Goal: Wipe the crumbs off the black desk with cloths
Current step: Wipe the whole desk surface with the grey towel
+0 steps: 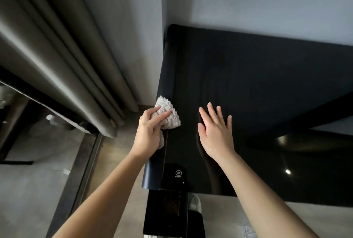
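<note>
Grips a crumpled, pale grey textured cloth (168,115) in the left hand (148,132), fingers curled over it, at centre left of the frame. Presses that cloth on the left edge of the glossy black desk (248,77), part of it hanging past the edge under the palm. Lower centre, beside a printed white mark (178,173): one tiny white crumb (183,182). Right of centre, holds the right hand (215,130) released, palm down, fingers straight and spread, close over the desk; contact unclear.
</note>
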Demonstrator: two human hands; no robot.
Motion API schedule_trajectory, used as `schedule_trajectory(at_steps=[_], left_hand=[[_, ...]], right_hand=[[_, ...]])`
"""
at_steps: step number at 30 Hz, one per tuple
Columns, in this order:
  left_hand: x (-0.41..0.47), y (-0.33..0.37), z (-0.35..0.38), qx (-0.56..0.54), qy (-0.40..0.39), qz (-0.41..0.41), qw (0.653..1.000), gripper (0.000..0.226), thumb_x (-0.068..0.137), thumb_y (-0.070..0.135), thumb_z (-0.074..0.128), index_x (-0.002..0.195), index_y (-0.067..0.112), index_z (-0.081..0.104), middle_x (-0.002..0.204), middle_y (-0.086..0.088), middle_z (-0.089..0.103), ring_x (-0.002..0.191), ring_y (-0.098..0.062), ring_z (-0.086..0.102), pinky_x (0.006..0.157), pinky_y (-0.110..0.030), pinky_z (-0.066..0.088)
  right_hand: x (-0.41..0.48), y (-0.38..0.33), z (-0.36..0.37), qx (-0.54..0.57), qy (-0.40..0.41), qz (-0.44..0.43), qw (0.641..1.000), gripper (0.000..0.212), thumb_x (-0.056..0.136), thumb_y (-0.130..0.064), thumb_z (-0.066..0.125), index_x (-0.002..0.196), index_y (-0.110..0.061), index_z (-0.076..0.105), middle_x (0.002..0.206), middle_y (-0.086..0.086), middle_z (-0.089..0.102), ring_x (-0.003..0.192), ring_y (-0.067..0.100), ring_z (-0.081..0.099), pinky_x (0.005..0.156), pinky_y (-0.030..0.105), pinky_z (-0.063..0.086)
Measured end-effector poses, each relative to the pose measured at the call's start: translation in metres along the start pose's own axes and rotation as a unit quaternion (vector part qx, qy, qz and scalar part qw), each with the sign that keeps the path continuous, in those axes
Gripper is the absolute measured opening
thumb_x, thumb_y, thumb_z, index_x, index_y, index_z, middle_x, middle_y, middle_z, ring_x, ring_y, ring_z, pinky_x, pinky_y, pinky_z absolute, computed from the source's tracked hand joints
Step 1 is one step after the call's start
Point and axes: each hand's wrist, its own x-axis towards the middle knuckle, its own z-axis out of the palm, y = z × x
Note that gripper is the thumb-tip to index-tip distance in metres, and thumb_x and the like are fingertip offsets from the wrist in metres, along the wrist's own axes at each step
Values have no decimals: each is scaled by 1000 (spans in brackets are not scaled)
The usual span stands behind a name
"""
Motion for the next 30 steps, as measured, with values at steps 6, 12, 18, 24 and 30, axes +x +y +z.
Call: schedule_trajectory(at_steps=[6,12,18,24,30], left_hand=[[-112,5,-21,23,-36,49,998,41,94,9,43,119,32,65,138,9,42,131,-16,37,103,-27,36],[-143,3,-35,37,-82,60,994,47,91,4,43,120,34,65,136,10,44,131,-7,34,104,-16,29],[-150,18,-65,93,-165,94,977,49,86,0,45,119,27,68,123,2,56,105,-18,49,90,-33,50],[-102,53,-54,130,-103,82,983,64,85,-5,52,140,26,45,137,5,50,123,-20,45,92,-39,49],[-113,53,-20,224,-268,254,902,65,81,2,57,141,26,45,151,4,38,139,-18,34,112,-31,32]], right_hand=[[-46,-10,14,7,18,9,1000,53,102,-31,39,153,-27,25,163,0,11,150,25,0,119,52,1],[-91,-28,12,22,-18,33,999,52,103,-26,37,153,-26,23,163,-2,8,150,22,-2,120,45,1],[-135,-51,2,173,-12,89,981,38,101,-9,40,134,-16,57,148,-2,45,141,14,34,115,25,25],[-161,-71,-18,375,60,210,901,28,99,-11,46,109,-24,70,106,-14,66,103,1,60,78,3,41],[-179,-42,-19,366,54,255,894,29,97,-4,47,105,-18,71,103,-7,69,100,7,63,85,16,46]])
